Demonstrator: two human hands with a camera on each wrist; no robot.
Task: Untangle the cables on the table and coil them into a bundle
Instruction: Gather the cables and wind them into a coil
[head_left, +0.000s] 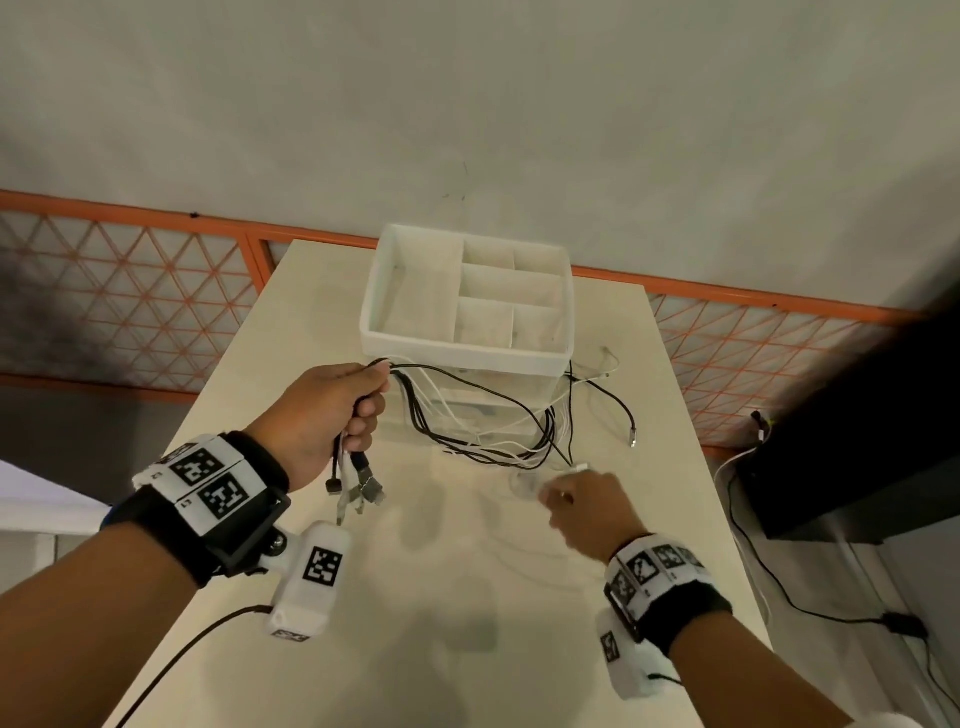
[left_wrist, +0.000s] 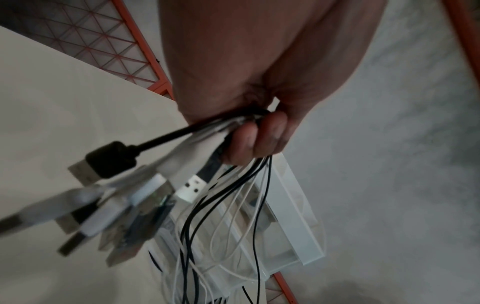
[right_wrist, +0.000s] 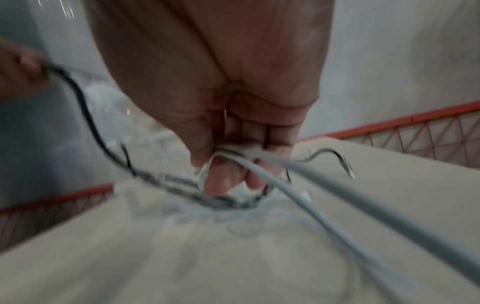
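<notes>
Pale and narrow, the table (head_left: 322, 332) ran toward an orange lattice fence, with a white divided tray (head_left: 470, 353) on a clear box at its far end. In front of that box lay the cables (head_left: 498, 441), black and white strands sagging in loose loops from the raised left hand (head_left: 332, 415) down to the tabletop.

That hand was clenched round the gathered ends, with the plugs (left_wrist: 116, 185) fanned out below the fist. The right hand (head_left: 587, 509), low over the table, pinched a white cable (right_wrist: 285, 193) between thumb and fingers, though blur hid the exact grip.

These leads looked light, thin and limp, so they would likely drape and snag on each other rather than hold any shape. Smooth jackets would probably slide through a loose pinch. Plugs were the stiff, bulky parts and seemed the sound place to anchor. One black lead (head_left: 621, 410) trailed well apart to the right, its free end on the table.
</notes>
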